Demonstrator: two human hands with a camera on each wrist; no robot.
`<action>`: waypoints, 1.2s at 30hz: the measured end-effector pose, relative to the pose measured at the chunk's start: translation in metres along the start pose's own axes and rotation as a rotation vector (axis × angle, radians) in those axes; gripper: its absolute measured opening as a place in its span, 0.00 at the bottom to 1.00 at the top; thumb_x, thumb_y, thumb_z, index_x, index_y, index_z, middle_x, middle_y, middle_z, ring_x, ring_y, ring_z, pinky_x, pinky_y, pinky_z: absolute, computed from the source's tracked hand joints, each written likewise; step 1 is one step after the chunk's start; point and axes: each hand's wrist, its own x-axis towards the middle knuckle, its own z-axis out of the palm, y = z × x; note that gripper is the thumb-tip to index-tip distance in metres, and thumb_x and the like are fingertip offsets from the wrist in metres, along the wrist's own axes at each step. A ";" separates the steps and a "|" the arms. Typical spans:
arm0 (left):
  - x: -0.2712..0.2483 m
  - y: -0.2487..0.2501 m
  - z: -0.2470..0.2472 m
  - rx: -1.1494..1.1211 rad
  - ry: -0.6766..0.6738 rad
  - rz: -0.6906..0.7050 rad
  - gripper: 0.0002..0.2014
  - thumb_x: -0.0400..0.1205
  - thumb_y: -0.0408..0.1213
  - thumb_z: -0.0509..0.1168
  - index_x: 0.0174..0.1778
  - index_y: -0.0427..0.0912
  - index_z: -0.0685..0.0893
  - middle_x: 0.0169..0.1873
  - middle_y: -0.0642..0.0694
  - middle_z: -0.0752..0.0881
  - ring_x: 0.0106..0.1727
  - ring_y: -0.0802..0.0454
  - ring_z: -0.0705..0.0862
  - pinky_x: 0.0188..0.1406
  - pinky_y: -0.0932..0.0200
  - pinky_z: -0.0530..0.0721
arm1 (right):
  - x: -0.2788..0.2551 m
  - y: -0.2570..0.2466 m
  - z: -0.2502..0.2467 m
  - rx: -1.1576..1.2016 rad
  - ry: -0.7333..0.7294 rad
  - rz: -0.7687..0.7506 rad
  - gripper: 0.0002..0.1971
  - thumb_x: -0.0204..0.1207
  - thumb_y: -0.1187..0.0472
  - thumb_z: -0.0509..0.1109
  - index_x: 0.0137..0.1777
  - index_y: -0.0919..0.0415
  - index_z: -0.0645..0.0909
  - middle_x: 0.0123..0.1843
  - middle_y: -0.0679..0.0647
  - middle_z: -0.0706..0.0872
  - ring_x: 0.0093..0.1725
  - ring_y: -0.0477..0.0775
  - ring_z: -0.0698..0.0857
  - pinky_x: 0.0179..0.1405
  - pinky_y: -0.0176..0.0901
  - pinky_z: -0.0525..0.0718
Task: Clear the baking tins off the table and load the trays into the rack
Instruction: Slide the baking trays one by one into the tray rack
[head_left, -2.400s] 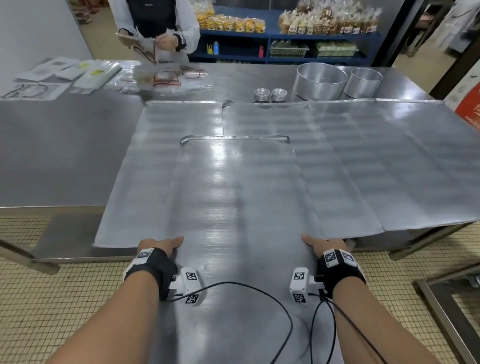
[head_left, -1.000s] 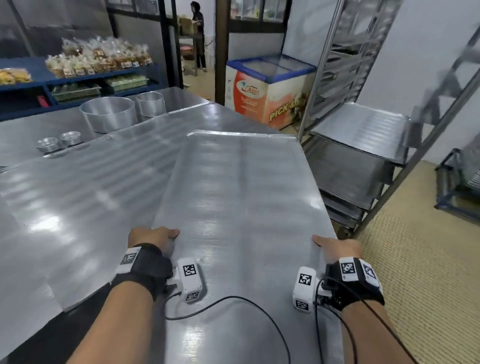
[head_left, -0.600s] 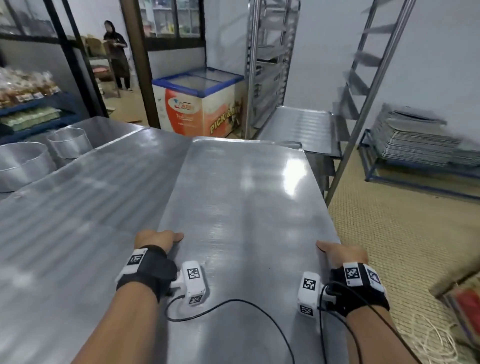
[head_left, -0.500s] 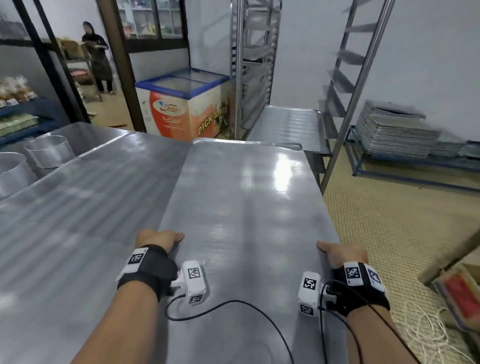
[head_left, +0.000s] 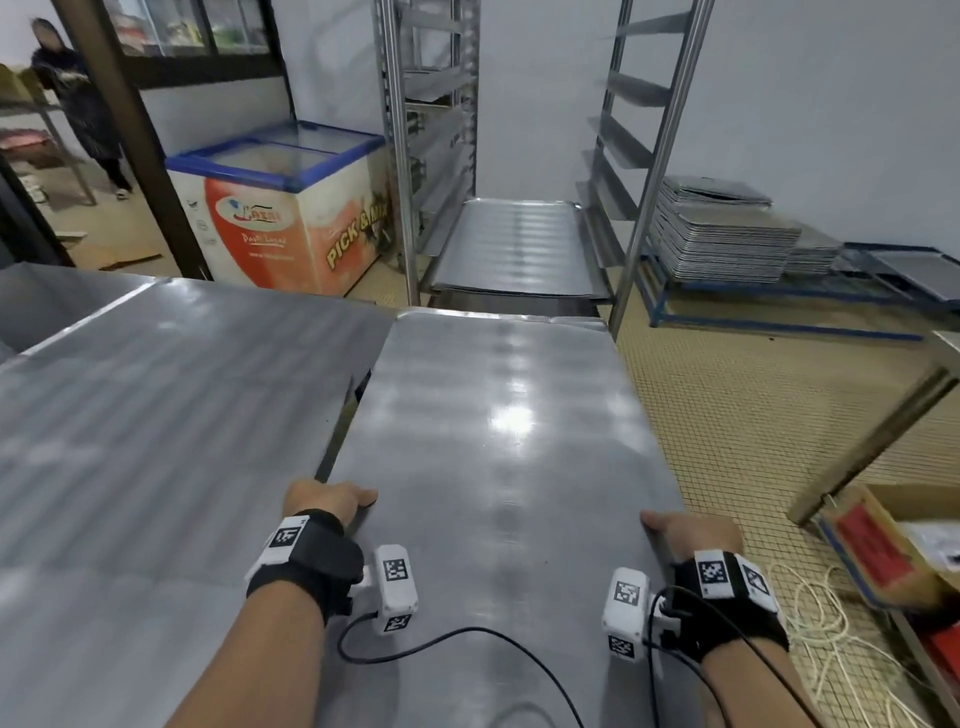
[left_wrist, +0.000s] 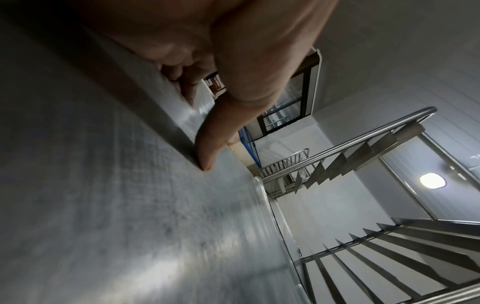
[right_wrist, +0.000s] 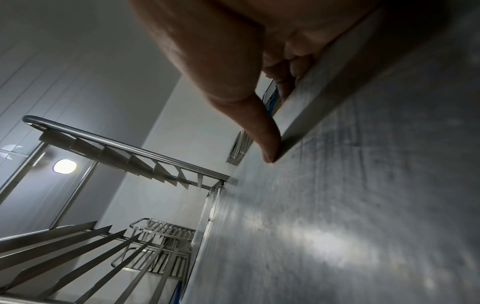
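Note:
I carry a large flat metal tray (head_left: 498, 441) level in front of me, its long axis pointing at the steel rack (head_left: 524, 156). My left hand (head_left: 327, 501) grips the tray's left rim, thumb on top (left_wrist: 207, 156) and fingers curled underneath. My right hand (head_left: 685, 530) grips the right rim the same way, thumb (right_wrist: 270, 152) on the upper face. The tray's far edge reaches just short of the rack's front posts. One tray (head_left: 519, 249) lies on a low rack level, with more below it.
The steel table (head_left: 156, 405) with other trays lies to my left. An orange chest freezer (head_left: 291, 208) stands left of the rack. A stack of trays (head_left: 722, 234) sits on a low blue frame at the right. A cardboard box (head_left: 893, 540) and cord lie on the floor at right. A person stands far left.
I have turned right from the table with the tray held in both hands. The rack has come to the centre of view and the tins have left it. My grip is unchanged.

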 end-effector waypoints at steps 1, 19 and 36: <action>0.006 0.005 0.007 0.010 0.006 0.001 0.28 0.68 0.33 0.83 0.59 0.24 0.81 0.46 0.35 0.86 0.43 0.38 0.85 0.42 0.51 0.81 | 0.008 -0.003 0.003 0.006 0.009 0.028 0.17 0.68 0.59 0.82 0.41 0.73 0.81 0.42 0.63 0.87 0.37 0.60 0.85 0.34 0.47 0.81; 0.090 0.088 0.118 0.173 0.007 -0.084 0.37 0.73 0.35 0.81 0.73 0.22 0.74 0.72 0.30 0.79 0.70 0.33 0.80 0.64 0.48 0.78 | 0.155 -0.071 0.039 -0.075 -0.035 0.208 0.25 0.67 0.62 0.83 0.56 0.79 0.79 0.43 0.66 0.82 0.30 0.59 0.79 0.29 0.45 0.75; 0.198 0.162 0.171 0.174 -0.016 -0.132 0.34 0.73 0.35 0.81 0.70 0.21 0.76 0.69 0.29 0.81 0.68 0.32 0.81 0.61 0.50 0.78 | 0.241 -0.141 0.111 -0.101 -0.003 0.231 0.21 0.66 0.59 0.83 0.47 0.75 0.81 0.43 0.67 0.88 0.38 0.66 0.87 0.44 0.57 0.89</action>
